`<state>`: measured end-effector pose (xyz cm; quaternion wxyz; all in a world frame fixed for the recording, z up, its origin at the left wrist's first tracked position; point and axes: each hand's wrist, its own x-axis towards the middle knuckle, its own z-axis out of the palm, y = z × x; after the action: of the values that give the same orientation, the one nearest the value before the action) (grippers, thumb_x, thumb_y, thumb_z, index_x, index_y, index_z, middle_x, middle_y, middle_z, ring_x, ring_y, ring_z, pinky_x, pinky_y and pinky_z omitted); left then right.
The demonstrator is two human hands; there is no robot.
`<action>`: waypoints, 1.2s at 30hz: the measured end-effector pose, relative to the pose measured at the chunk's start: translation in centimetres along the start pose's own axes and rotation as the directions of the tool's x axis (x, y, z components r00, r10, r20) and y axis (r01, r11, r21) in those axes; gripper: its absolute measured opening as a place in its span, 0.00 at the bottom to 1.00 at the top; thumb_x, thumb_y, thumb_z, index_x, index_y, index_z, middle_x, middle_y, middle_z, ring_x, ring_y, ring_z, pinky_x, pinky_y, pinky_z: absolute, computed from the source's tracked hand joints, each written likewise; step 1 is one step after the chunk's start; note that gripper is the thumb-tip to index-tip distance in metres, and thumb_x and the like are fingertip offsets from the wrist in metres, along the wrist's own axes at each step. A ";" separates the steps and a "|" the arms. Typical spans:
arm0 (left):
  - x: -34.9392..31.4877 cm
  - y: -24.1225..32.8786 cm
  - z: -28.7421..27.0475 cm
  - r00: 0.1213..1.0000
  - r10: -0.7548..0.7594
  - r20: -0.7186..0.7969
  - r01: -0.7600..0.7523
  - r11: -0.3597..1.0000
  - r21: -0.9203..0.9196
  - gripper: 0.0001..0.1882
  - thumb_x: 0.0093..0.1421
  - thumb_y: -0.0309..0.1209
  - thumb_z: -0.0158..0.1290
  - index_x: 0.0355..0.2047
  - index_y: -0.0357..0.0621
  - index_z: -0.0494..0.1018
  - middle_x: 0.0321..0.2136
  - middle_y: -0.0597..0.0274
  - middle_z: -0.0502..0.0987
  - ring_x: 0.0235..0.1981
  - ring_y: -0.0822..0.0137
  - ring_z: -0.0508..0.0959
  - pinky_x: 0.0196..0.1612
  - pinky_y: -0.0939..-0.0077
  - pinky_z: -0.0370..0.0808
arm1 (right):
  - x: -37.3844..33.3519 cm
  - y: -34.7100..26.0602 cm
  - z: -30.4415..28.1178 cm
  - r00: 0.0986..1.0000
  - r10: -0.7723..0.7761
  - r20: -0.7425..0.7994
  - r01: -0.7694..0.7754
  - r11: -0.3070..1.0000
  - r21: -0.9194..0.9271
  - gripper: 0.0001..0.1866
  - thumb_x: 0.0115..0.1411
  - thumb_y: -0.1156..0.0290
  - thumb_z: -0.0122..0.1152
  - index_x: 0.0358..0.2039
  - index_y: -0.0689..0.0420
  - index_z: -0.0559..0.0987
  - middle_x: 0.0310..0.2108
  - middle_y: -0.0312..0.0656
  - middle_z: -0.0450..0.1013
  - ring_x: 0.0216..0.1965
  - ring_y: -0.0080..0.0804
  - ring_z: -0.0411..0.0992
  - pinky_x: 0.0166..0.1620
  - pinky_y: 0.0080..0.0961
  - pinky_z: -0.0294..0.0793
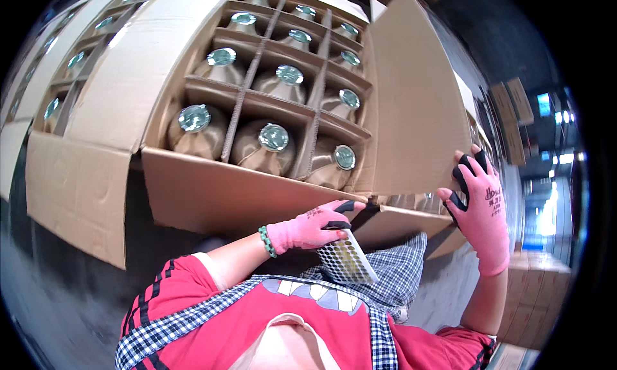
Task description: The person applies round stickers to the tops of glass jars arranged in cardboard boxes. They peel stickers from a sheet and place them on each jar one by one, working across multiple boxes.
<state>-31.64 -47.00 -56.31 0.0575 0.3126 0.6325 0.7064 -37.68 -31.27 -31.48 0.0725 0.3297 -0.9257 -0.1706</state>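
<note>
My left hand (315, 227), in a pink glove with some black fingertips, is closed on the rim of a white perforated plastic basket (347, 259). Something yellowish shows through the basket's holes. My right hand (483, 206), gloved alike, has its fingers spread at the outer edge of a raised cardboard flap (418, 100); the fingertips seem to touch it. That flap belongs to an open carton (193, 171) in front of me. Cardboard dividers (257, 55) split the carton into cells, each holding an upright clear glass bottle (273, 138) with a greenish round top.
To the left stand more open cartons (77, 183) with bottles in dividers. Another carton (411, 219) with bottles lies partly hidden behind the raised flap. Stacked boxes (536, 299) stand at the lower right, and brown cartons (512, 106) farther back on the right.
</note>
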 end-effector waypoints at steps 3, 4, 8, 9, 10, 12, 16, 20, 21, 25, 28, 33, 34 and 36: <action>-0.3 -1.8 -0.4 0.997 0.035 0.070 -0.039 0.998 0.057 0.06 0.50 0.26 0.49 0.26 0.35 0.70 0.54 0.54 0.58 0.49 0.57 0.64 0.47 0.69 0.63 | -0.9 0.5 2.3 0.984 0.075 -0.159 -0.070 0.997 0.036 0.21 0.41 0.71 0.62 0.37 0.63 0.69 0.43 0.47 0.65 0.50 0.49 0.57 0.49 0.39 0.60; 0.2 -1.3 -0.5 0.996 0.002 0.094 -0.003 1.000 0.014 0.05 0.50 0.24 0.49 0.27 0.35 0.70 0.54 0.52 0.57 0.50 0.56 0.64 0.49 0.69 0.62 | -0.6 0.4 3.6 0.935 0.150 -0.320 -0.107 0.983 0.147 0.23 0.41 0.72 0.62 0.39 0.63 0.68 0.42 0.47 0.65 0.49 0.48 0.59 0.48 0.37 0.62; 1.4 -1.9 0.5 1.000 0.001 -0.016 -0.002 0.994 -0.107 0.04 0.49 0.23 0.48 0.26 0.35 0.70 0.55 0.47 0.53 0.55 0.54 0.60 0.55 0.65 0.55 | 0.9 -0.5 5.3 0.780 0.578 -0.239 -0.141 0.535 0.833 0.24 0.48 0.71 0.58 0.47 0.61 0.65 0.33 0.42 0.69 0.34 0.26 0.67 0.39 0.21 0.66; 1.2 -2.0 0.4 0.999 -0.032 -0.035 0.026 0.985 -0.172 0.05 0.49 0.23 0.48 0.26 0.35 0.71 0.56 0.48 0.52 0.55 0.55 0.59 0.55 0.64 0.56 | 0.9 -0.5 4.4 0.810 0.571 0.137 -0.229 0.092 0.969 0.22 0.50 0.69 0.56 0.46 0.63 0.66 0.30 0.37 0.69 0.29 0.19 0.66 0.33 0.16 0.67; 1.1 -1.8 0.4 0.998 -0.055 -0.032 0.049 0.987 -0.154 0.05 0.49 0.24 0.48 0.26 0.35 0.71 0.57 0.48 0.52 0.55 0.55 0.59 0.55 0.64 0.56 | 0.8 0.2 4.5 0.835 0.518 0.187 -0.224 0.010 0.975 0.22 0.51 0.69 0.56 0.46 0.63 0.67 0.30 0.36 0.69 0.28 0.17 0.66 0.31 0.14 0.67; 1.1 -1.0 0.7 0.997 -0.074 -0.036 0.072 0.995 -0.066 0.05 0.48 0.24 0.49 0.25 0.36 0.72 0.57 0.48 0.51 0.55 0.55 0.60 0.54 0.64 0.56 | 0.6 1.4 5.5 0.854 0.471 0.218 -0.157 -0.166 0.974 0.22 0.51 0.69 0.56 0.46 0.63 0.67 0.29 0.34 0.69 0.26 0.15 0.65 0.28 0.13 0.66; 1.3 -0.8 2.0 0.993 -0.073 -0.095 0.079 0.995 0.066 0.05 0.47 0.26 0.50 0.24 0.38 0.73 0.58 0.47 0.49 0.56 0.54 0.57 0.54 0.64 0.55 | -0.4 3.9 9.4 0.862 0.463 0.206 0.033 -0.456 0.889 0.23 0.51 0.70 0.56 0.48 0.62 0.67 0.30 0.34 0.69 0.26 0.16 0.67 0.24 0.13 0.67; 2.7 1.8 2.4 0.991 -0.034 -0.128 0.066 0.964 0.257 0.03 0.44 0.23 0.49 0.22 0.39 0.72 0.59 0.42 0.42 0.60 0.49 0.48 0.56 0.63 0.52 | -3.2 7.8 12.1 0.882 0.393 0.259 0.056 -0.635 0.770 0.20 0.53 0.74 0.53 0.48 0.61 0.65 0.34 0.37 0.69 0.33 0.23 0.70 0.32 0.19 0.72; 3.6 2.7 2.6 0.987 -0.017 -0.157 0.060 0.960 0.275 0.04 0.42 0.22 0.50 0.22 0.38 0.72 0.59 0.41 0.41 0.60 0.47 0.47 0.56 0.64 0.53 | -4.1 8.6 12.9 0.888 0.359 0.287 0.063 -0.715 0.697 0.19 0.54 0.76 0.51 0.48 0.61 0.65 0.35 0.38 0.69 0.35 0.25 0.71 0.37 0.21 0.74; 12.2 6.7 2.4 0.996 -0.047 0.069 0.019 0.931 0.365 0.06 0.40 0.25 0.53 0.22 0.42 0.71 0.58 0.41 0.43 0.61 0.49 0.40 0.58 0.68 0.43 | -6.1 10.9 18.0 0.882 0.426 0.201 0.205 -0.731 0.650 0.16 0.55 0.74 0.49 0.45 0.61 0.67 0.34 0.36 0.69 0.35 0.20 0.67 0.36 0.18 0.69; 16.2 5.7 3.9 0.915 -0.361 0.178 0.254 0.860 0.442 0.08 0.42 0.28 0.55 0.25 0.40 0.71 0.58 0.46 0.47 0.61 0.48 0.41 0.59 0.70 0.43 | -7.4 11.3 20.6 0.854 0.474 0.216 0.212 -0.696 0.687 0.16 0.54 0.75 0.50 0.45 0.62 0.68 0.35 0.35 0.69 0.35 0.18 0.65 0.39 0.14 0.64; 15.8 1.9 7.2 0.857 -0.477 0.196 0.176 0.628 0.758 0.08 0.45 0.30 0.53 0.27 0.41 0.72 0.60 0.51 0.42 0.61 0.51 0.35 0.60 0.64 0.38 | -9.3 10.9 24.0 0.772 0.493 -0.400 -0.169 0.767 0.619 0.29 0.42 0.75 0.58 0.48 0.58 0.65 0.49 0.54 0.58 0.52 0.50 0.55 0.53 0.41 0.56; 16.0 2.3 7.6 0.870 -0.456 0.189 0.184 0.656 0.732 0.08 0.45 0.29 0.53 0.27 0.40 0.71 0.60 0.51 0.44 0.61 0.50 0.35 0.60 0.65 0.37 | -9.3 11.0 24.0 0.837 0.327 -0.439 -0.029 0.827 0.561 0.28 0.40 0.74 0.58 0.47 0.54 0.67 0.48 0.53 0.60 0.52 0.51 0.55 0.53 0.45 0.54; 15.5 3.8 6.1 0.842 -0.530 0.102 0.413 0.754 0.511 0.08 0.46 0.27 0.53 0.28 0.38 0.71 0.58 0.52 0.51 0.59 0.58 0.50 0.58 0.68 0.46 | -8.9 10.4 24.4 0.947 0.103 -0.304 0.096 0.813 0.574 0.21 0.44 0.68 0.58 0.40 0.60 0.69 0.48 0.54 0.60 0.51 0.50 0.57 0.52 0.42 0.55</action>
<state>-39.68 -35.12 -47.01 0.2339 0.2291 0.8305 0.4506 -42.97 -11.53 -50.65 0.1181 0.3575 -0.9094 0.1768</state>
